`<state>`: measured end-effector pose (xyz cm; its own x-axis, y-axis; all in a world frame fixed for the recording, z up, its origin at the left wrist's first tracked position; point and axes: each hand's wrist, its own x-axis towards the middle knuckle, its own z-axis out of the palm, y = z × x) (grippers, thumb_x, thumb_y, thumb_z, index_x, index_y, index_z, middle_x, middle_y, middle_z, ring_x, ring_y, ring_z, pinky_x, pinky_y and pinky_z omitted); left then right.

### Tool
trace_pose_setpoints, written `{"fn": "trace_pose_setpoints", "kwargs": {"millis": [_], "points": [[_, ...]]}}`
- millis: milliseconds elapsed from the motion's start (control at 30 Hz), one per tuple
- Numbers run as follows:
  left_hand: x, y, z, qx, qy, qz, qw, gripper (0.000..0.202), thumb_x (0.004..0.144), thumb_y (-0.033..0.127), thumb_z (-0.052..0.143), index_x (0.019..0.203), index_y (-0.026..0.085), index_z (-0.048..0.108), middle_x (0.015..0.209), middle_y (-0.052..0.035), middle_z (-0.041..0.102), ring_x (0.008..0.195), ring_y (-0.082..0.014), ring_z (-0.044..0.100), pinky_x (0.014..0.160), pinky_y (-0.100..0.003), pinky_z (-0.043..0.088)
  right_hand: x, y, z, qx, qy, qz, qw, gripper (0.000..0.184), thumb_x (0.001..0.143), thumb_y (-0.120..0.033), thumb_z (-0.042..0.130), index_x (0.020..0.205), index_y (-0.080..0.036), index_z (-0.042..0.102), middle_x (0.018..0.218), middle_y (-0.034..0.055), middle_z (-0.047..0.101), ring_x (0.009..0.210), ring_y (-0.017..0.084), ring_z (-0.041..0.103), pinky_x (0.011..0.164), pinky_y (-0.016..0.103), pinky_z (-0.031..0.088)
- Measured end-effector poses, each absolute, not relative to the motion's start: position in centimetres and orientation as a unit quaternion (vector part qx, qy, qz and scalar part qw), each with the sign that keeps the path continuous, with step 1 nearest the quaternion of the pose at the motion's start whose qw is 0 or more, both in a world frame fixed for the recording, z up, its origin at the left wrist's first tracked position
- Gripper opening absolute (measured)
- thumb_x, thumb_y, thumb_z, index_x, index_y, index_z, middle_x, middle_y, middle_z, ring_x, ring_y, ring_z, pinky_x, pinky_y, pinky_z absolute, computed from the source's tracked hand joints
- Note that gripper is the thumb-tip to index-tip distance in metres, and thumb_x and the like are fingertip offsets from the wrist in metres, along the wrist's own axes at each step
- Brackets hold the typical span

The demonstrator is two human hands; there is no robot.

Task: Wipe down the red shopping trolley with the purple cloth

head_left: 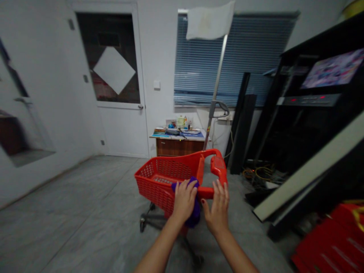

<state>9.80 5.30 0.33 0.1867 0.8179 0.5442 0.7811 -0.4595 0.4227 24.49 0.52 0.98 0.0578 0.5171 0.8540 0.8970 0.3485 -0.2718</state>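
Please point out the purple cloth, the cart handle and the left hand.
purple cloth point(195, 217): head view, fold under the hand.
cart handle point(218, 167): head view, far corner.
left hand point(184, 199): head view, its back.

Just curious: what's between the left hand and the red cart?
A purple cloth, bunched under the left hand against the red cart; the head view shows it.
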Motion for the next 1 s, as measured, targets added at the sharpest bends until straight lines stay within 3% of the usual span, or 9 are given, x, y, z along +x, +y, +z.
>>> {"fn": "trace_pose_setpoints", "kwargs": {"millis": [167,367,733,900,1000], "points": [[6.5,6.2,-0.1,0.774,0.526,0.349,0.038,0.041,0.102,0.036,0.029,0.136,0.033,0.051,0.141,-0.001,0.056,0.135,-0.0185,0.044,0.12,-0.052,0.017,26.1,0.5,1.1,-0.524,-0.667,-0.172,0.5,0.067,0.1,-0.054,0.026,0.154,-0.017,0.017,0.156,0.018,0.028,0.143,0.033,0.029,0.11,0.055,0.033],[1.4,9.1,-1.9,0.704,0.612,0.356,0.055,0.04,0.101,0.033,0.03,0.128,0.029,0.059,0.141,-0.0044,0.057,0.138,-0.0221,0.041,0.117,-0.056,0.021,24.3,1.2,0.5,-0.512,-0.649,-0.158,0.54,0.07,0.099,-0.057,0.03,0.154,-0.016,0.017,0.156,0.0189,0.029,0.146,0.034,0.021,0.11,0.061,0.031],[5.8,4.3,2.0,0.765,0.501,0.405,0.028,0.039,0.102,0.033,0.029,0.131,0.031,0.055,0.136,-0.0017,0.06,0.134,-0.0174,0.046,0.12,-0.052,0.019,21.8,-0.4,0.8,-0.468,-0.71,-0.127,0.511,0.068,0.099,-0.058,0.024,0.155,-0.019,0.018,0.153,0.0152,0.036,0.144,0.032,0.027,0.109,0.057,0.034],[1.1,8.3,0.5,0.717,0.556,0.404,0.111,0.044,0.101,0.034,0.026,0.134,0.027,0.054,0.142,-0.0047,0.056,0.138,-0.0202,0.042,0.117,-0.054,0.026,22.7,0.9,0.7,-0.471,-0.707,-0.113,0.515,0.068,0.1,-0.057,0.022,0.155,-0.019,0.015,0.155,0.0154,0.032,0.145,0.031,0.025,0.112,0.058,0.031],[0.7,9.2,0.4,0.683,0.574,0.427,0.148,0.046,0.101,0.034,0.023,0.131,0.026,0.057,0.142,-0.0058,0.056,0.139,-0.0224,0.042,0.116,-0.059,0.024,21.8,1.3,0.1,-0.468,-0.704,-0.109,0.523,0.07,0.099,-0.059,0.023,0.155,-0.018,0.015,0.157,0.0156,0.029,0.146,0.031,0.023,0.112,0.057,0.031]]}}
